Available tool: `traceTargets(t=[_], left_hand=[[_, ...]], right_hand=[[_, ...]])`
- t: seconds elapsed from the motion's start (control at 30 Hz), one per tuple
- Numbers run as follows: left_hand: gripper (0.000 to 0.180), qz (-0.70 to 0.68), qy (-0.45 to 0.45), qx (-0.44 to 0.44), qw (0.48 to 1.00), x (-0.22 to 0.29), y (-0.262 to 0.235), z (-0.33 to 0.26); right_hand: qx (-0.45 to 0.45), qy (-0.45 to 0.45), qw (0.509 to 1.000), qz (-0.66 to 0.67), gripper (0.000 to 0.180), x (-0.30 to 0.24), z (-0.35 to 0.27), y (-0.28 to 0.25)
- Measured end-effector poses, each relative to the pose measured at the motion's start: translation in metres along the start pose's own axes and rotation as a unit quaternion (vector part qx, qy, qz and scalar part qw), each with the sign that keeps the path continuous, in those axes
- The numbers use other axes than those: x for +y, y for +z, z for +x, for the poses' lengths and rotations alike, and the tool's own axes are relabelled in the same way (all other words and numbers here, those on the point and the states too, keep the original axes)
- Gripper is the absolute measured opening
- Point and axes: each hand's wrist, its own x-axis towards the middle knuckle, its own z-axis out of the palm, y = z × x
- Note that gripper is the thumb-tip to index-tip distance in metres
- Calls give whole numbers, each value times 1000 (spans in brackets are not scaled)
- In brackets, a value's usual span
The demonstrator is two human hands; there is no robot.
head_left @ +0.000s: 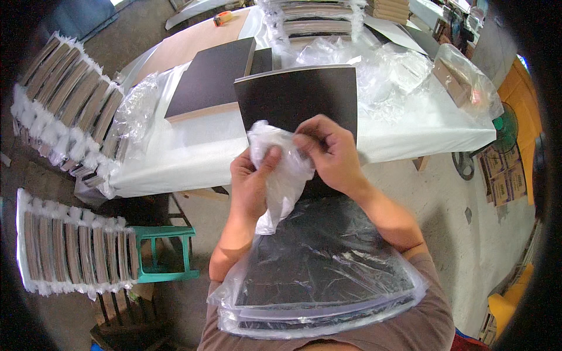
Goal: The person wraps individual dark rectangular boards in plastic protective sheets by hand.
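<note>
A crumpled clear plastic bag (281, 181) is gathered between my two hands. My left hand (250, 184) grips it, with the thumb pressed on top. The fingers of my right hand (331, 149) are closed in a pinch at the bag's upper right edge, slightly blurred. Behind them a flat black board or book (295, 96) stands tilted up against the table edge; its lower part is hidden by my hands. Below, against my body, lies a stack of black boards (328, 263) wrapped in clear plastic.
On the white-covered table (386, 140) lie a thick black block (211, 79), loose plastic film (386, 70) and a tape roll (222, 19). Tall stacks of wrapped boards (64, 93) stand left, others on a green stool (167, 254). A fan (506, 126) stands at right.
</note>
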Motion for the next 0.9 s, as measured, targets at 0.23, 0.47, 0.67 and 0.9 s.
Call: traceTargets(t=[0.23, 0.47, 0.67, 0.9], left_hand=[[27, -72, -3, 59, 996, -17, -8, 6], [30, -73, -51, -25, 996, -13, 12, -3], [19, -37, -70, -10, 997, -16, 13, 7], [24, 0, -20, -37, 999, -15, 14, 3]], right_hand=[[21, 40, 980, 194, 11, 7, 8, -9], [21, -60, 996, -58, 15, 10, 7, -5], [157, -189, 949, -200, 33, 1, 6, -10], [-2, -54, 997, -48, 15, 4, 4, -4]])
